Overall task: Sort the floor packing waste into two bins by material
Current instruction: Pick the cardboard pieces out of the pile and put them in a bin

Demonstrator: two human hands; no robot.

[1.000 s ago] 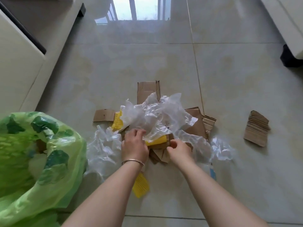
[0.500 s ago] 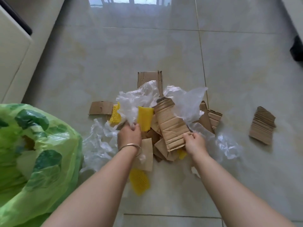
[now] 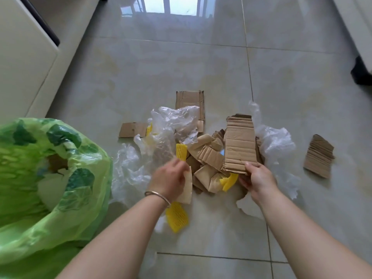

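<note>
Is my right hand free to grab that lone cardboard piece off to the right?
Probably not yet: the right hand is gripping a cardboard sheet. The floor up to the lone cardboard piece looks bare.

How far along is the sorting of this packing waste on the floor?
Early. The green bag already holds some scraps. The right hand grips a cardboard sheet; the left hand pinches a yellow foam net. Plastic film and a stray cardboard piece remain on the floor.
</note>
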